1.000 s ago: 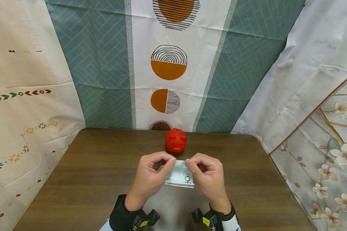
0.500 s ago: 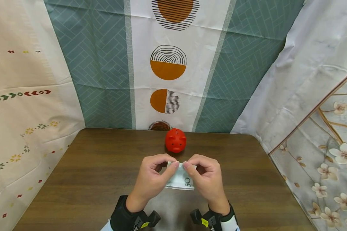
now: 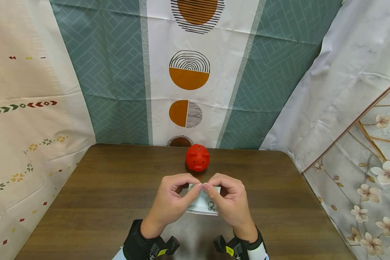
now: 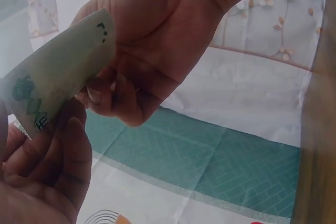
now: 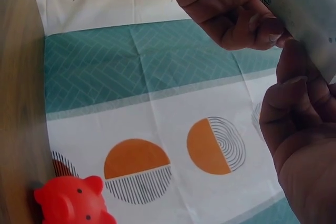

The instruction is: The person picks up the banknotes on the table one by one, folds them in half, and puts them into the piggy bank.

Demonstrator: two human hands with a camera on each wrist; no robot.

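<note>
A pale green folded banknote (image 3: 203, 205), with a printed 50 near its lower right corner, hangs between both hands above the table. My left hand (image 3: 172, 200) pinches its far edge between thumb and forefinger. Close beside it, my right hand (image 3: 230, 202) pinches the same edge, the two thumb tips nearly touching. In the left wrist view the banknote (image 4: 65, 66) bends in a curve, with more print on the face seen there. The right wrist view shows the fingertips of both hands meeting at the edge of the banknote (image 5: 307, 17).
A red piggy bank (image 3: 197, 158) with a slot on top stands just beyond the hands, near the back of the brown wooden table (image 3: 123, 180). Patterned cloths (image 3: 120, 72) hang behind the table and on both sides. Each wrist wears a black camera strap.
Both hands have drawn closer together along the banknote's far edge, so their thumbs now nearly meet. The note has shifted slightly toward the person. The piggy bank has stayed put.
</note>
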